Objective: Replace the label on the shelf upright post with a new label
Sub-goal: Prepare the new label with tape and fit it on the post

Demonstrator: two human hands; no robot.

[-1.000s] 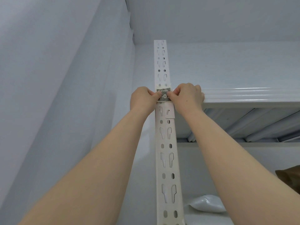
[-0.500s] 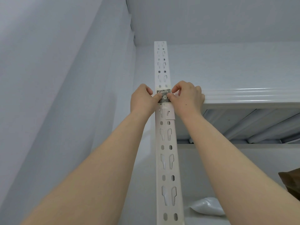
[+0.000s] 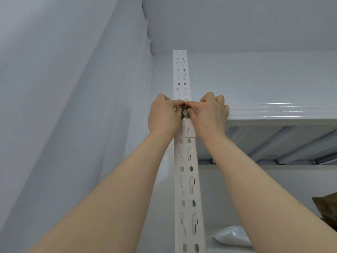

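Observation:
A white perforated shelf upright post (image 3: pixel 186 179) runs up the middle of the view. A small dark label (image 3: pixel 185 113) with pale print sits on its face, level with the top shelf. My left hand (image 3: pixel 164 115) and my right hand (image 3: pixel 209 114) meet over the label. Curled fingers and thumbs of both hands pinch it from either side, hiding most of it. Whether the label sticks to the post or is lifting off, I cannot tell.
A white metal shelf (image 3: pixel 282 114) juts right from the post at hand height. Lower right lie a clear plastic bag (image 3: pixel 231 236) and a brown object (image 3: pixel 326 207). A pale wall (image 3: pixel 63 106) stands close on the left.
Both hands' fingertips have closed in over the label, covering more of its print than before. The view has shifted slightly; the arms stay raised at the post.

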